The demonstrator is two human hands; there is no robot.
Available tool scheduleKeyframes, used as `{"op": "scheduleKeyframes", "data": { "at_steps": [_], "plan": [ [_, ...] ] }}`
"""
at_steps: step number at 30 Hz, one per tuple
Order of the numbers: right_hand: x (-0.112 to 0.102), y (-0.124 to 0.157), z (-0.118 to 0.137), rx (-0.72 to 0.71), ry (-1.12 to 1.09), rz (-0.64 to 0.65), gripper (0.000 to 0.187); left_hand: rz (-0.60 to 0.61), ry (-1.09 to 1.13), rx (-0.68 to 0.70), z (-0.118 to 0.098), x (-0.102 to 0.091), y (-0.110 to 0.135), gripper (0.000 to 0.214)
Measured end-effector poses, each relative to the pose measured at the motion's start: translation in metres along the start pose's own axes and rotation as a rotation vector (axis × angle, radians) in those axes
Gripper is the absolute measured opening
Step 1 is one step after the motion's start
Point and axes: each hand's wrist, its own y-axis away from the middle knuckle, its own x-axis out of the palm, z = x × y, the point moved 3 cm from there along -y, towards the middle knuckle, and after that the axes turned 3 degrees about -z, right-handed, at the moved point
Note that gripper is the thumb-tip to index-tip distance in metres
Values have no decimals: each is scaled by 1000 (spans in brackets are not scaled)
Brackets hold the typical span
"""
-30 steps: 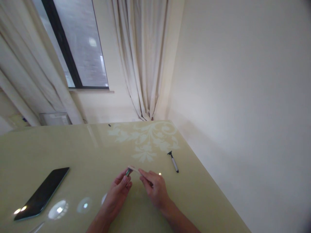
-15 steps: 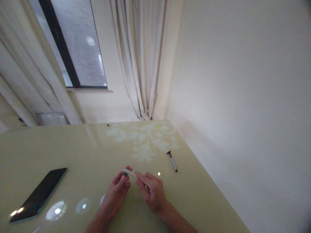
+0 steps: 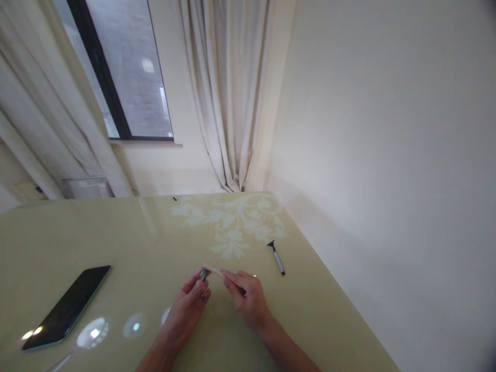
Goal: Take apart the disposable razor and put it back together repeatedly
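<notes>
Head view: both hands were over the near-centre of the worktop (image 3: 135, 243), working one small pale stick (image 3: 212, 269) between them.

- Left hand (image 3: 188, 307): fingers (image 3: 198, 285) narrow, pinched on the stick's green end (image 3: 203, 275). Couldn't tell how many fingers actually bore on it.
- Right hand (image 3: 250, 305): fingers (image 3: 231, 280) closed round the stick's right end; that end was hidden under them.
- Stick sat just above the worktop, tilted, far-left end higher. Too small and soft to say what it was, or whether the green part was a separate piece.
- Hands were near each other, with only a short length of stick bare between them.

Handling, my read:
- Keep both pinches close to the green end, since a short lever means less bend in a thin part.
- Load along the stick's axis, not sideways; it looked slim enough to flex or snap.
- Keep it low over the worktop, so a slipped piece lands close by instead of rolling off the right edge.
- The glossy top looked slick, so don't rest loose parts near the edge.

Around it: razor (image 3: 276, 258) lay to the far right, apart from the hands; phone (image 3: 67, 307) lay face up at the near left, well apart. Curtain (image 3: 228, 93) and window (image 3: 124, 67) were beyond the far edge.
</notes>
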Motion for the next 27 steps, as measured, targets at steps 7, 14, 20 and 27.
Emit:
{"op": "scheduleKeyframes", "data": {
  "at_steps": [7, 14, 20, 27],
  "plan": [
    [2, -1, -1, 1, -91, 55, 39, -21, 5, -4, 2, -2, -1, 47],
    [5, 0, -1, -36, 10, 67, 36, -31, -11, 18, -1, -5, -9, 50],
    [1, -7, 7, -14, -84, 57, 31, -80, -107, 71, -17, 7, -5, 58],
    [-92, -25, -34, 110, 59, -438, 37, 10, -745, 213, -17, 26, -1, 60]
  ]
}}
